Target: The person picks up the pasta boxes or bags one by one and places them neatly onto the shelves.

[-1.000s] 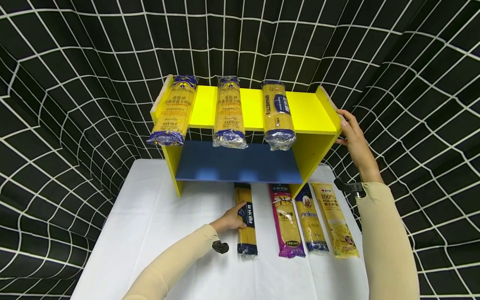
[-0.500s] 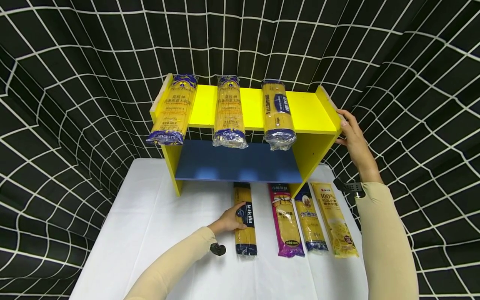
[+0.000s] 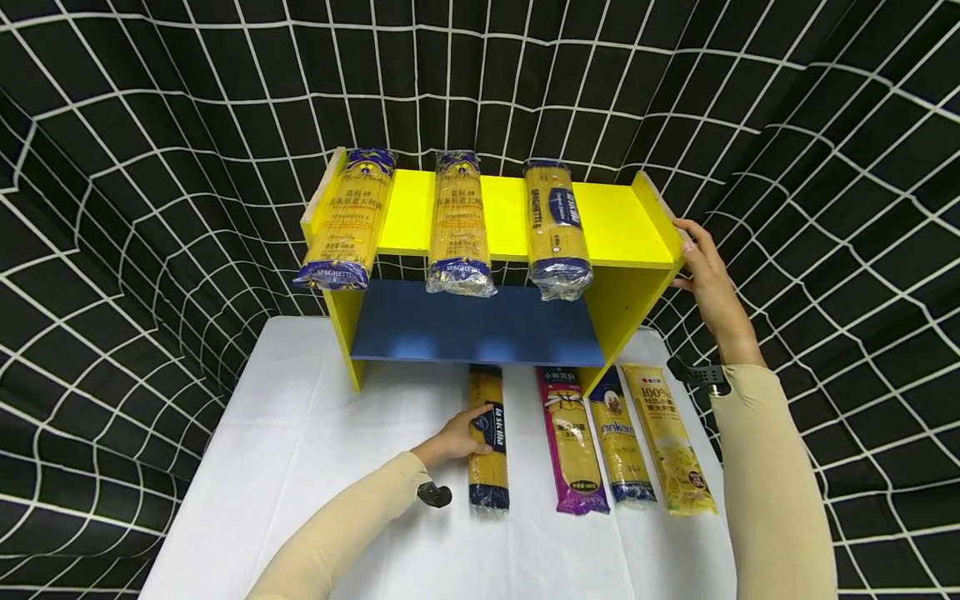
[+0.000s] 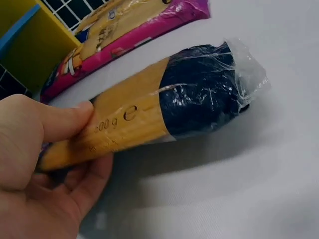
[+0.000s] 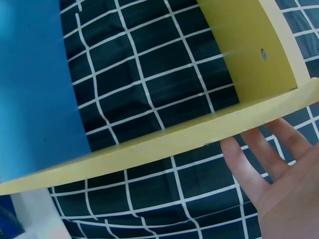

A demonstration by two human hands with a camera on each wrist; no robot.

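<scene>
My left hand [image 3: 459, 437] grips a spaghetti pack [image 3: 489, 483] with a dark blue label around its middle, thumb on one side and fingers on the other. In the left wrist view, the pack's blue end [image 4: 199, 94] with crinkled clear film points away from the hand, and a shadow lies beneath it on the white cloth. My right hand [image 3: 712, 283] touches the right side panel of a yellow shelf [image 3: 622, 225] near its top. In the right wrist view, its fairly straight fingers [image 5: 244, 164] meet the outer side of that panel.
Three spaghetti packs [image 3: 459, 221] lie on the top shelf, jutting past its front edge. A blue lower shelf board [image 3: 480, 325] sits beneath. Right of the gripped pack, a magenta noodle pack [image 3: 573, 442], a blue-ended pack [image 3: 622, 450] and a yellow pack [image 3: 671, 442] lie on the tablecloth [image 3: 300, 417].
My left hand and the gripped spaghetti pack have shifted slightly left, the pack's near end most. The right hand stays at the shelf's side panel.
</scene>
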